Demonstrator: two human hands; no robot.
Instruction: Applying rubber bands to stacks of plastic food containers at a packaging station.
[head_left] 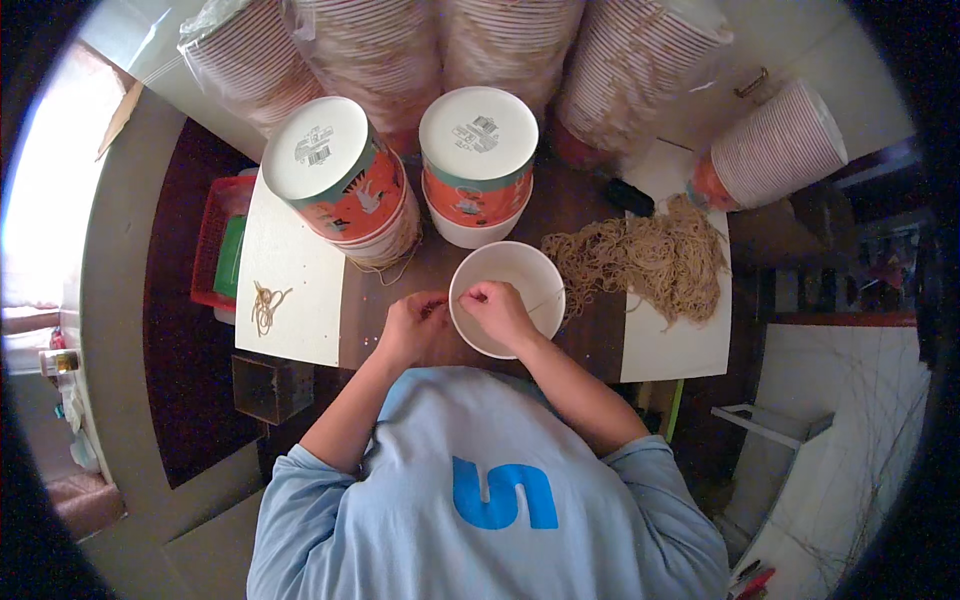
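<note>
A white, round paper tub (540, 275) stands open side up at the table's front edge, before my body. My right hand (498, 312) reaches over its opening, with thumb and fingertips pinched near the inner left rim. A thin tan string (545, 301) runs from that hand across the tub's inside toward the right rim. Against the outside of the left wall, my left hand (413, 326) is closed, its fingertips curled by the rim. What sits between those fingertips is too small to make out.
Behind stand two upside-down orange and green tubs, one left (318, 150) and one middle (479, 120). A heap of tan string (660, 260) lies at right, a few loose strings (268, 306) at left. Tall stacks of nested tubs (640, 70) line the back; a red basket (215, 235) is at left.
</note>
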